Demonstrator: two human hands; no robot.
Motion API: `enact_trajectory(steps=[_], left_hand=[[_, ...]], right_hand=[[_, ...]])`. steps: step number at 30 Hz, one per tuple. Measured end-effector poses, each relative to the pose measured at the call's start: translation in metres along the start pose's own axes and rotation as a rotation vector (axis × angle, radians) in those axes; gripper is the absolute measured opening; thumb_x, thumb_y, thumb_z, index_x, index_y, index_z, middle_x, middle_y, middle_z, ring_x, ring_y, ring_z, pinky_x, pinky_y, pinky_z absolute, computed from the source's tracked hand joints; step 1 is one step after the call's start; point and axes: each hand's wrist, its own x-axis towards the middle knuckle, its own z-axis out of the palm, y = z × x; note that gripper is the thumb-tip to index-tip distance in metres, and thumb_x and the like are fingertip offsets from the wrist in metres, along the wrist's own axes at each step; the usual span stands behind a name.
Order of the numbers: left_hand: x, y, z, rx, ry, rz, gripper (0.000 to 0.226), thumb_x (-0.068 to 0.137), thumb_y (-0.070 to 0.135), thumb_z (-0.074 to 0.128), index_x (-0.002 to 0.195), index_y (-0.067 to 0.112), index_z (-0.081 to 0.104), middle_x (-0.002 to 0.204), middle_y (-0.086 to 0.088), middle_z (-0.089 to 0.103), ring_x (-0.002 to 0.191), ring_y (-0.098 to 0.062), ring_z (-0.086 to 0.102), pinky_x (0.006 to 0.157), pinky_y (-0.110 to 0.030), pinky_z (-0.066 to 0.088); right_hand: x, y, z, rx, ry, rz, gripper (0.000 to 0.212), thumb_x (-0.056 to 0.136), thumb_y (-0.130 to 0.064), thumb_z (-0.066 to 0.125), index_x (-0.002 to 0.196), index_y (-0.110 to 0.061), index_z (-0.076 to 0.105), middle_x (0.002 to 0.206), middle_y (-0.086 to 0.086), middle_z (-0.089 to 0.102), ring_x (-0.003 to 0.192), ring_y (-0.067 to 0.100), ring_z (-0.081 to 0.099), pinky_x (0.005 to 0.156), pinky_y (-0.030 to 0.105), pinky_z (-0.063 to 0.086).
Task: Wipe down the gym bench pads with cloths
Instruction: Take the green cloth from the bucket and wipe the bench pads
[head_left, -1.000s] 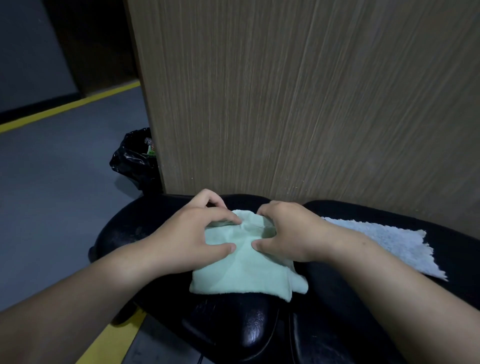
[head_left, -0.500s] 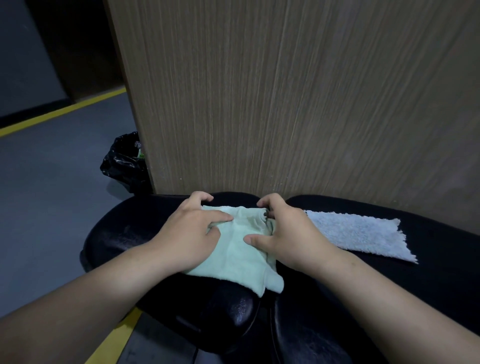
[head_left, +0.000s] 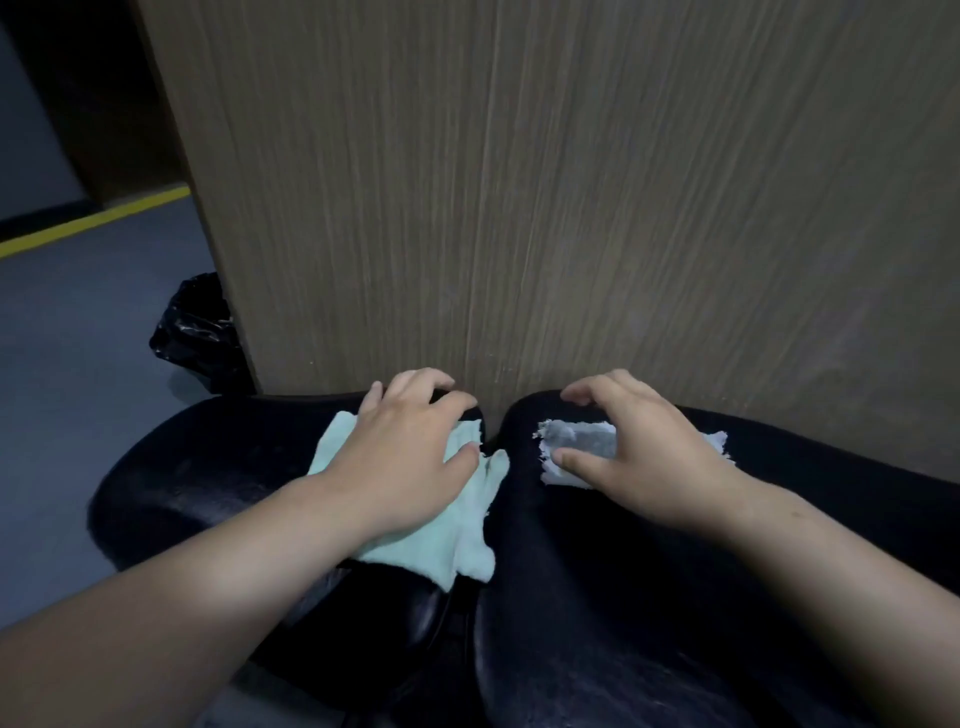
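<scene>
regrouped for two-cloth wiping: flat left hand (head_left: 410, 457) pressing green cloth (head_left: 460, 545), arched unclenched right hand (head_left: 644, 460) newly on white cloth (head_left: 582, 441).

I am watching through a single wide-angle camera worn on the person's head. It is looking forward and steeply down onto the glossy black padded bench (head_left: 649, 597) from close above. The bench is filling the lower half of the frame, with the gap between its two pads sitting near the centre. Both bare forearms are showing from the bottom corners, the left hand (head_left: 410, 452) and right hand (head_left: 644, 457) lying near the bench's far edge. The tall brown wood-grain panel (head_left: 571, 208) is standing right behind the bench, filling the upper frame. Left of the bench, grey floor (head_left: 78, 389) is stretching away.
</scene>
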Motion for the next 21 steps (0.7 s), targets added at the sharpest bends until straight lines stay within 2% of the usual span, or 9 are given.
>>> enact_trajectory(steps=[4,10,13,17,21], left_hand=[[0.026,0.034,0.014,-0.05,-0.01,0.076,0.045,0.094,0.041,0.057,0.137,0.026,0.056,0.138,0.008,0.045,0.137,-0.013,0.029,0.118,-0.048,0.024],[0.054,0.063,0.039,-0.038,-0.092,0.132,0.047,0.095,0.037,0.052,0.14,0.022,0.054,0.13,0.011,0.05,0.13,-0.01,0.037,0.11,-0.031,0.032],[0.066,0.075,0.042,-0.011,-0.166,0.113,0.048,0.097,0.037,0.049,0.143,0.022,0.051,0.135,0.008,0.053,0.128,-0.014,0.043,0.107,-0.036,0.038],[0.077,0.083,0.046,0.064,-0.234,0.08,0.044,0.097,0.038,0.05,0.137,0.02,0.057,0.13,0.001,0.059,0.123,-0.02,0.051,0.101,-0.041,0.044],[0.082,0.085,0.05,0.105,-0.24,0.042,0.047,0.097,0.04,0.052,0.138,0.018,0.056,0.124,0.0,0.055,0.121,-0.02,0.047,0.101,-0.041,0.043]], right_hand=[[-0.014,0.032,-0.017,-0.036,-0.019,0.046,0.052,0.085,-0.046,0.07,0.131,-0.031,0.051,0.119,-0.019,0.045,0.118,0.002,0.044,0.101,0.023,0.038],[-0.025,0.082,-0.032,-0.107,-0.019,0.078,0.041,0.089,-0.036,0.068,0.127,-0.031,0.056,0.117,-0.02,0.045,0.111,0.001,0.043,0.09,0.013,0.03],[-0.025,0.1,-0.036,-0.113,-0.036,0.096,0.04,0.089,-0.034,0.068,0.128,-0.032,0.057,0.117,-0.018,0.048,0.113,0.007,0.047,0.089,0.016,0.031],[-0.024,0.111,-0.038,-0.072,-0.14,0.146,0.053,0.083,-0.041,0.072,0.133,-0.033,0.055,0.129,-0.009,0.052,0.121,0.013,0.048,0.097,0.022,0.035],[-0.019,0.114,-0.041,-0.062,-0.211,0.267,0.075,0.079,-0.047,0.076,0.143,-0.027,0.045,0.131,-0.008,0.053,0.124,0.015,0.05,0.099,0.024,0.037]])
